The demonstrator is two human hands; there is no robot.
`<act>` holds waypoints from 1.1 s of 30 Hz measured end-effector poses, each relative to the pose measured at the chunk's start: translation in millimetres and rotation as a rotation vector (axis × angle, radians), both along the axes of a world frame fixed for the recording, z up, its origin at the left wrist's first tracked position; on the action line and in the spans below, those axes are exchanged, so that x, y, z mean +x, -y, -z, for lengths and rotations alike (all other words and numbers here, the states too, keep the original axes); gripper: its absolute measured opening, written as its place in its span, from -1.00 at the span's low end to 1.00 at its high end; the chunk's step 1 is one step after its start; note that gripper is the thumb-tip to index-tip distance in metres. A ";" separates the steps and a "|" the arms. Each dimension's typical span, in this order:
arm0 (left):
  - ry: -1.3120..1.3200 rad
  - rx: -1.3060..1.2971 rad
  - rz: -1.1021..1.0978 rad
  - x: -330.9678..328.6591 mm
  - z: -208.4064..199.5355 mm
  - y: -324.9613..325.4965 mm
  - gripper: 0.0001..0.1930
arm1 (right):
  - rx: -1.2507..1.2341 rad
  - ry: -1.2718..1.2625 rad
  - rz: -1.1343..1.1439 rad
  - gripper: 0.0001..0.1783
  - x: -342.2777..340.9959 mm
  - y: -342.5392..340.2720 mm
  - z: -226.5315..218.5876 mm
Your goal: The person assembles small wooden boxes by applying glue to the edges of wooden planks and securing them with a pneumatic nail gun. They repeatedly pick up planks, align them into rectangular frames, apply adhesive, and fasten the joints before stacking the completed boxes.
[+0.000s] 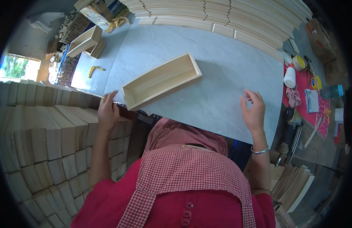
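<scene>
A long, open-topped wooden box point(166, 91) lies slantwise on the grey marbled tabletop point(217, 98), its hollow bare inside and its right end farther from me. Just past the box's near left corner, at the table's front edge, is my left hand point(108, 111). Its fingers are apart and hold nothing; I see no contact with the box. My right hand point(254, 109) hovers over the right part of the table, well away from the box. The thumb and fingers there are loosely curved and apart, with nothing between them.
Stacked wooden slats point(221, 15) line the table's far edge. Two more wooden boxes point(85, 41) and a yellow strip point(95, 70) lie at the left. Piled wooden blocks point(50, 133) rise beside my left arm. A red-covered side bench point(303, 98) holds a white bottle point(290, 77) and tools.
</scene>
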State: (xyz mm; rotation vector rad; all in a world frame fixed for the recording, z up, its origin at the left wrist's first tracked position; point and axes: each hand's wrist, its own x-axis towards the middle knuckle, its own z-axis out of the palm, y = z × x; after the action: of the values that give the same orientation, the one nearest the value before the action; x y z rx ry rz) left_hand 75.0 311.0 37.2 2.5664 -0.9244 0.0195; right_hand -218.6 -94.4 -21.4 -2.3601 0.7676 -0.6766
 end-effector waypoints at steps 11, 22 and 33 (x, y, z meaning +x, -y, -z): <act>-0.176 0.092 0.283 -21.5 12.0 15.9 -0.61 | 0.127 0.031 -0.139 -0.68 21.0 -28.7 11.7; -0.287 -0.157 0.184 -54.5 10.5 33.2 -0.65 | 0.209 0.025 -0.227 -0.69 38.0 -37.6 4.3; -0.688 -0.292 0.052 -76.2 24.6 74.3 -0.45 | 0.405 -0.039 -0.203 -0.28 77.6 -91.6 -1.9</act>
State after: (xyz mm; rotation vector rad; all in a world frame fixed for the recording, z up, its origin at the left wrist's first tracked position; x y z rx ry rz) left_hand -1.2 236.7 12.6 2.0460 -0.6526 -0.6491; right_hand -141.0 -2.8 -19.5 -2.0469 0.6044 -0.3505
